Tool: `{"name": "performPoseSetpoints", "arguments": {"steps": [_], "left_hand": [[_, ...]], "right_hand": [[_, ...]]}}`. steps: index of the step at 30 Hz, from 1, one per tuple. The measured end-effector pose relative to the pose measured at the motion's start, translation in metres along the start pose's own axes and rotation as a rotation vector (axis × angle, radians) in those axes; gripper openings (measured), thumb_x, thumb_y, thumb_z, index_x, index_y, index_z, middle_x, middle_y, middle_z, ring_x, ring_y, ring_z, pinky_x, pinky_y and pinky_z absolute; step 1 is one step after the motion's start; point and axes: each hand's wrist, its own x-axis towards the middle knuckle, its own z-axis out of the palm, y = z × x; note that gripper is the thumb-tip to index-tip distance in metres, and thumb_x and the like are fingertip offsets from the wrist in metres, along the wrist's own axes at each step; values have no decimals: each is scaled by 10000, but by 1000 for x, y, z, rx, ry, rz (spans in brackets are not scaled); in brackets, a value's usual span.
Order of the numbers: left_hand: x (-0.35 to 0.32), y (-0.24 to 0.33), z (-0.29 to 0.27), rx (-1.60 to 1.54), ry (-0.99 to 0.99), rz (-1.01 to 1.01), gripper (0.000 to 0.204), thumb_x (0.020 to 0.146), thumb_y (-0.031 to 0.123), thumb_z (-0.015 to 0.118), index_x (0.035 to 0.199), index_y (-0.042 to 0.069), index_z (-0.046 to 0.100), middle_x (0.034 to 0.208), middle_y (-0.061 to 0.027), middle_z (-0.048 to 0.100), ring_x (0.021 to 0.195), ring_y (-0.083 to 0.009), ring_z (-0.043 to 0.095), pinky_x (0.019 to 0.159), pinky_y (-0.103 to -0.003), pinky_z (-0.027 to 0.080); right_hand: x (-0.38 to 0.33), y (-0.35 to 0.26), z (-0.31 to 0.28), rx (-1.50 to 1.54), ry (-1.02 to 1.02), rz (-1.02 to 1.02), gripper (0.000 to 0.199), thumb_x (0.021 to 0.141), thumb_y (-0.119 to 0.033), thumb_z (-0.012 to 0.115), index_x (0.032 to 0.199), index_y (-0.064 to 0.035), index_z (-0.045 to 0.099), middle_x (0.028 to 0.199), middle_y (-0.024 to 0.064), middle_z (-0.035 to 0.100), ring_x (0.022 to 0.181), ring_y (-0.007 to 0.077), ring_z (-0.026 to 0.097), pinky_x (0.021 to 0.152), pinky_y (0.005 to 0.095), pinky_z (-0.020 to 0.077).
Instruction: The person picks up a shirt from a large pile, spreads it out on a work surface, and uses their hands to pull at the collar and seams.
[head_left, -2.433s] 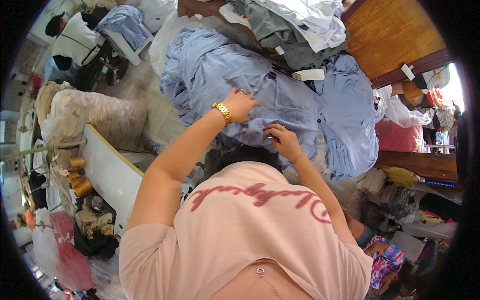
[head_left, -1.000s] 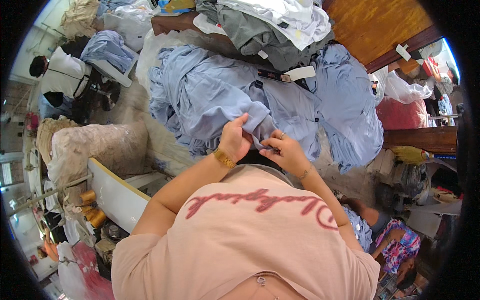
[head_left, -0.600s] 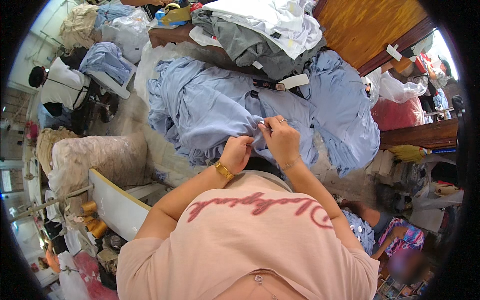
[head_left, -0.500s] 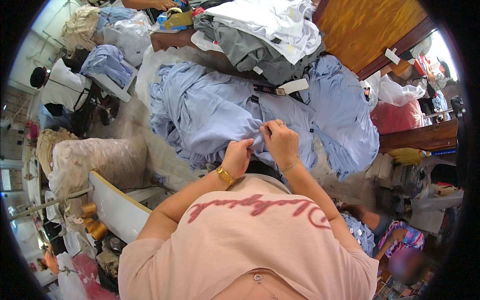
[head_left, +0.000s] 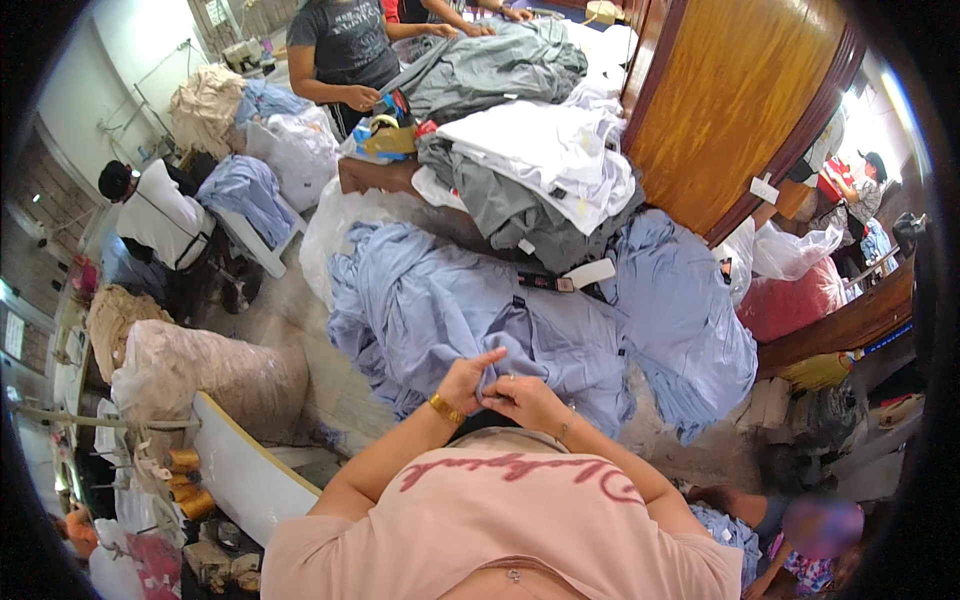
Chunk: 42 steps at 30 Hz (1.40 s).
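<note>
Left hand: the left hand (head_left: 468, 377) is pinched on a fold of the light blue garment (head_left: 450, 310), thumb stretched toward the right hand; a gold bracelet (head_left: 446, 408) sits on its wrist.
Right hand: the right hand (head_left: 522, 393) touches the left hand's fingertips and grips the same fold of blue cloth, fingers curled in; a ring shows on one finger.
Light blue garment: spread in a rumpled heap just beyond both hands, its near edge gathered between them.
Blue pile: more light blue cloth (head_left: 680, 320) lies to the right of the garment, spilling down toward the floor.
Grey and white stack: folded grey and white garments (head_left: 545, 165) lie piled just behind the blue garment, with a white tag (head_left: 588, 273) at the stack's near edge.
Wooden panel: a brown wooden panel (head_left: 735, 100) rises right of that stack.
Sack: a bulging pale sack (head_left: 205, 375) lies well left of the blue garment.
Thread cones: orange cones (head_left: 185, 480) stand below the sack.
Other people: a person in a grey shirt (head_left: 345, 50) stands behind the stack; a person in white (head_left: 160, 215) sits far left of the garment.
</note>
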Motion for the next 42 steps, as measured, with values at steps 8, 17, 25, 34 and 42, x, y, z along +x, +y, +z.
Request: {"name": "performPoseSetpoints", "arguments": {"steps": [8, 17, 25, 34, 42], "left_hand": [[15, -25, 6, -121, 142, 283, 138, 775, 104, 650, 857, -3, 621, 842, -74, 625, 710, -165, 602, 626, -300, 491], [5, -26, 15, -115, 186, 272, 141, 755, 18, 626, 891, 15, 589, 821, -66, 624, 714, -174, 612, 623, -302, 508], [9, -27, 8, -85, 166, 272, 109, 751, 9, 604, 855, -5, 579, 776, -60, 604, 670, -159, 596, 582, -286, 496], [11, -31, -1, -146, 191, 161, 65, 734, 10, 579, 797, 1, 565, 711, -52, 571, 617, -158, 570, 550, -311, 486], [5, -30, 7, -97, 215, 201, 83, 721, 7, 579, 799, 18, 553, 718, -37, 548, 628, -152, 545, 563, -310, 477]], "right_hand": [[4, 19, 1, -182, 559, -14, 178, 784, -50, 554, 960, -62, 581, 870, 116, 562, 802, 309, 559, 653, 347, 456], [-17, 34, -7, -45, 704, 171, 99, 782, -31, 574, 864, -51, 626, 789, 74, 557, 570, 175, 479, 533, 274, 387], [-4, 28, -8, -88, 632, 168, 115, 762, -75, 624, 875, -60, 609, 800, 69, 566, 605, 187, 528, 557, 288, 432], [-8, 43, 16, 140, 671, 280, 193, 750, -96, 658, 890, -52, 531, 750, 74, 586, 635, 175, 547, 588, 283, 446], [-8, 37, 8, -60, 607, 153, 249, 724, -48, 642, 958, -74, 561, 768, 78, 566, 644, 210, 567, 581, 303, 456]]}}
